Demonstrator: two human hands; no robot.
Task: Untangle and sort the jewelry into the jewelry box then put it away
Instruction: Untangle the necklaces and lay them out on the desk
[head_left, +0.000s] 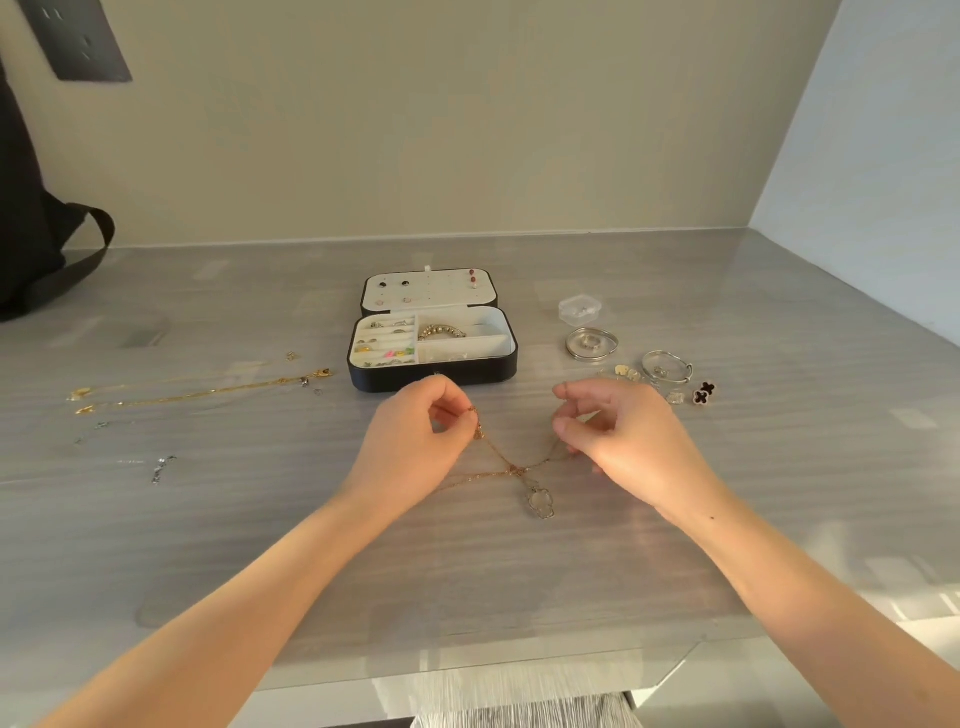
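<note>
A: Hand status?

B: Left hand (415, 441) has fingers curled in, thumb and forefinger pinched on one end of a thin gold chain necklace (511, 470), near its small clasp tag. Right hand (618, 436) is loosely curled, fingertips pinched on the other strand of the same chain.

A: Where does the chain sit relative to them?

B: Strung between both hands, just above the grey countertop (467, 571). Strands cross at a small knot roughly midway between the hands and a bit nearer the person. A clear pendant (541, 502) hangs off below the knot and rests on the counter. One more strand trails left from the knot under the left wrist.

A: Box?

B: Black jewelry box (434, 343) is open, just beyond the hands, nearer the left one. Lid panel holds stud earrings. Left compartments hold rings and small colourful bits; a beaded bracelet (440, 331) is in the upper right compartment.

A: Rest of the pieces?

B: Left of the box: two gold necklaces (202, 392) laid out straight, plus a silver chain (163, 465) nearer the edge. Right of the box: small clear plastic case (581, 309), silver bangles (592, 344) with a ring inside, another bangle (666, 366), black clover earrings (704, 393). All well clear of the held chain except the loose pieces just beyond the right hand.
</note>
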